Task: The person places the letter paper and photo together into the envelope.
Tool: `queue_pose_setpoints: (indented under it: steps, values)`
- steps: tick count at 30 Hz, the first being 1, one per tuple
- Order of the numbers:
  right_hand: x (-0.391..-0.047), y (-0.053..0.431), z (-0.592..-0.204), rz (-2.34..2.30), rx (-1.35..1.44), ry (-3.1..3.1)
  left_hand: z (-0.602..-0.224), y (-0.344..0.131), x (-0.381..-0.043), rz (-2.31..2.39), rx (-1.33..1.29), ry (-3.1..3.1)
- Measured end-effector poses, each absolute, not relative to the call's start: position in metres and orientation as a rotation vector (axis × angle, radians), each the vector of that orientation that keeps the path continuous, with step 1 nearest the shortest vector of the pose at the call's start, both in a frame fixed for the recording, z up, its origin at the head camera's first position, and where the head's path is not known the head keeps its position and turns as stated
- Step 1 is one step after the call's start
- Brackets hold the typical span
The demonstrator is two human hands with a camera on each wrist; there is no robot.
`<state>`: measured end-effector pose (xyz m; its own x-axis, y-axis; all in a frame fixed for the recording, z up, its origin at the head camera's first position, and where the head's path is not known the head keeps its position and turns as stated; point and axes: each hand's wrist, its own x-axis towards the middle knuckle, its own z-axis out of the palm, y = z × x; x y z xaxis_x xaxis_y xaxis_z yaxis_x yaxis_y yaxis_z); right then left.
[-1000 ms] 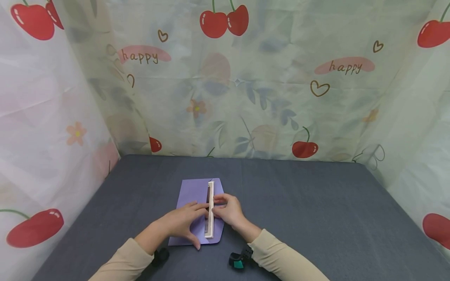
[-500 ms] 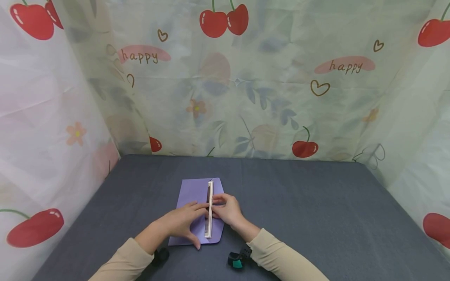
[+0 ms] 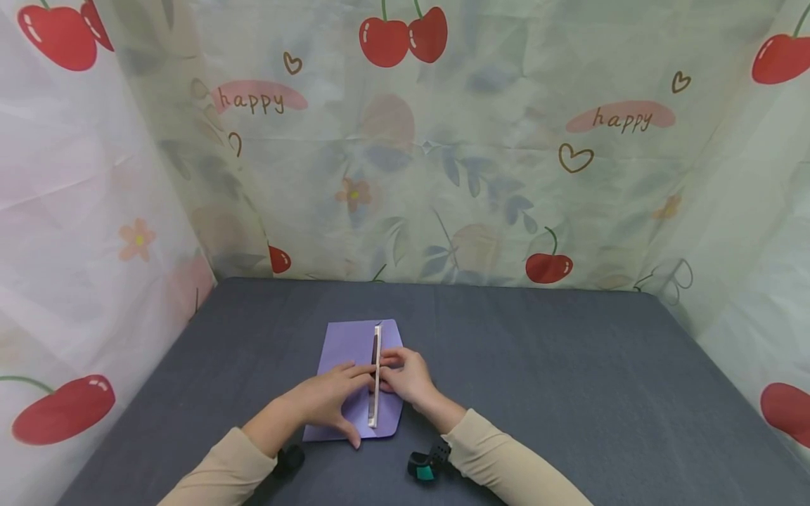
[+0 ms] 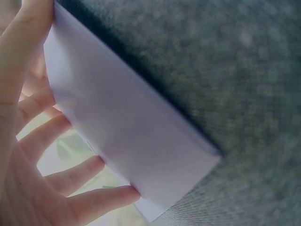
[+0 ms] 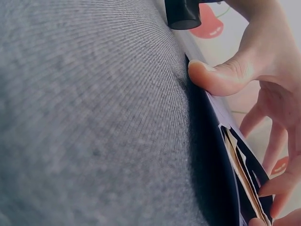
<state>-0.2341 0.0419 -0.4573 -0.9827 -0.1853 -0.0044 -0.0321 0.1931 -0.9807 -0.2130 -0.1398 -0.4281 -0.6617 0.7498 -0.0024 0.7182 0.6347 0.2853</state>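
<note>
A flat purple, envelope-like piece (image 3: 348,344) with cut corners on its right lies on the table. Along its right part stands a narrow pale strip (image 3: 375,404), dark on its left side. The left hand (image 3: 332,400) rests on the purple piece, fingers spread, fingertips by the strip, thumb at the near edge. From the right, the right hand (image 3: 410,379) pinches the strip near its middle; the exact grip is partly hidden. In the right wrist view, thin pale layers (image 5: 244,174) show along the slot. The left wrist view shows the purple panel (image 4: 127,113) beside the left fingers (image 4: 77,176).
A dark grey cloth covers the table (image 3: 538,365). Curtains (image 3: 468,126) with cherries and "happy" lettering surround it at the back and sides. Dark wrist devices (image 3: 425,467) hang below both sleeves.
The pale strip has tilted and now looks narrower from above. The right hand has shifted slightly left with it. The left hand and the purple piece have stayed in place.
</note>
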Motion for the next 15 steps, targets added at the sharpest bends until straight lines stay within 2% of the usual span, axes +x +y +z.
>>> queue_pose_setpoints:
  steps: [15]
  values:
    - [-0.2332, 0.0386, -0.4550, -1.893, -0.219, 2.306, -0.4272, -0.1397, -0.2126, 0.384, 1.195, 2.717]
